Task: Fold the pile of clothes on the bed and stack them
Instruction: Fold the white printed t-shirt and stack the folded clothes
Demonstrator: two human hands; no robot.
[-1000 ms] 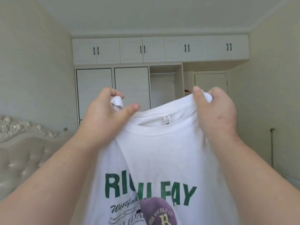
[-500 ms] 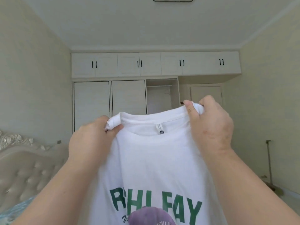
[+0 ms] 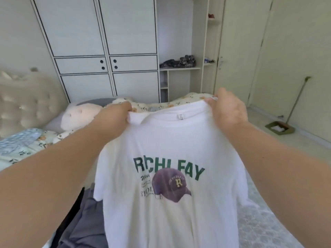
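Note:
I hold a white T-shirt (image 3: 170, 144) with green lettering and a purple cap print stretched out in front of me over the bed (image 3: 265, 221). My left hand (image 3: 116, 115) grips its left shoulder and my right hand (image 3: 227, 110) grips its right shoulder, so the printed front faces me and hangs down. Dark grey clothes (image 3: 84, 217) lie bunched on the bed below my left forearm, partly hidden by the shirt.
A tufted headboard (image 3: 23, 102), a pale plush toy (image 3: 78, 115) and patterned bedding sit at the left and far side. White wardrobes (image 3: 100, 51) stand behind, with clothes on an open shelf (image 3: 179, 67). A dustpan with a long handle (image 3: 279, 128) rests on the floor at right.
My view has tipped down from the ceiling and upper cabinets to the bed. Both hands have lowered the shirt and spread its shoulders wider apart.

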